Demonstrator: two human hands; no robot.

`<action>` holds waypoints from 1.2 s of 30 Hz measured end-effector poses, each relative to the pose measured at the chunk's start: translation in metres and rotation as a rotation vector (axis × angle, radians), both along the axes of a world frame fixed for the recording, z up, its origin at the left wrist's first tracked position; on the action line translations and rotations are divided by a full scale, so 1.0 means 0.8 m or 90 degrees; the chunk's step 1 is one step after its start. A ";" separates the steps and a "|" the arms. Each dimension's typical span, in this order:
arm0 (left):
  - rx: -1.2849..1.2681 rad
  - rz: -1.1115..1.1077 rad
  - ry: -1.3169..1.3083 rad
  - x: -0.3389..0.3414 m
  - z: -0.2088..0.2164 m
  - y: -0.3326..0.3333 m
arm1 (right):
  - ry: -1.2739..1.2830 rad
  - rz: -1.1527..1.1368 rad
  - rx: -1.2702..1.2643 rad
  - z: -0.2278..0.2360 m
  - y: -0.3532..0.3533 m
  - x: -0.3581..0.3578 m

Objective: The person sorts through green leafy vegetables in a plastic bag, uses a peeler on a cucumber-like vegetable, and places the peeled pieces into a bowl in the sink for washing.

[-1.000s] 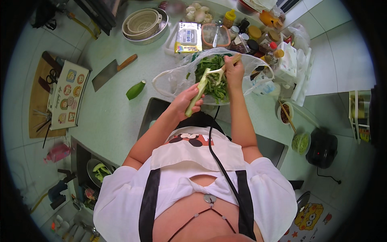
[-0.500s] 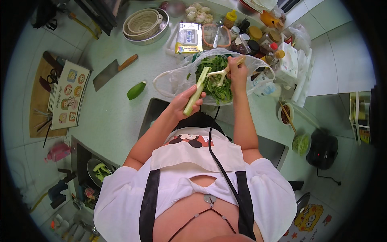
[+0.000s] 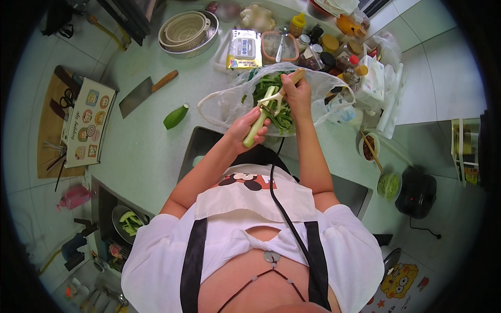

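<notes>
Green stalk (image 3: pixel 254 131) over the bag (image 3: pixel 222 107): our left hand (image 3: pixel 247 125) pinches it, right fist (image 3: pixel 296 94) drawing the peeler (image 3: pixel 281 96) closer, likely mid-stroke.

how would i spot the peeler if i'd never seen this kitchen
On the pale counter, find the translucent plastic bag of green strips just beyond the sink. Above it, the right hand grips the peeler at a pale green stalk in the left hand. Unlike the plain, straight stalk, it has a white forked head and a tan handle.
</notes>
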State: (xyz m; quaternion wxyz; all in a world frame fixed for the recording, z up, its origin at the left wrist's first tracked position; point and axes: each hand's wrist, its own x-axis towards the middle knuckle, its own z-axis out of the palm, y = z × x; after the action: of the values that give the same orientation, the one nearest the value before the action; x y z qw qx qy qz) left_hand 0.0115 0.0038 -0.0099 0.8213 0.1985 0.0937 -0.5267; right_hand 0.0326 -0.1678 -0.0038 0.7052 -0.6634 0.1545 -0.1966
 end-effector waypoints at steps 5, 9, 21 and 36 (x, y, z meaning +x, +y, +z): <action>-0.026 0.004 0.043 0.003 -0.005 0.004 | -0.040 -0.131 -0.122 -0.031 -0.036 0.018; 0.007 -0.003 -0.008 0.001 0.006 0.010 | -0.058 -0.200 -0.110 -0.036 -0.076 0.017; -0.035 -0.026 0.020 0.001 -0.001 0.010 | 0.016 0.004 -0.037 0.003 -0.016 0.002; 0.067 -0.048 -0.071 -0.013 0.014 0.017 | -0.003 -0.085 0.052 0.010 -0.036 -0.009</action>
State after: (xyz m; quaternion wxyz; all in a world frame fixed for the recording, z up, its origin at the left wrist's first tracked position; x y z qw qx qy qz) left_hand 0.0015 0.0173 0.0012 0.7931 0.2739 0.0680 -0.5397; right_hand 0.0256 -0.1967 0.0038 0.7172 -0.6220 0.2049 -0.2383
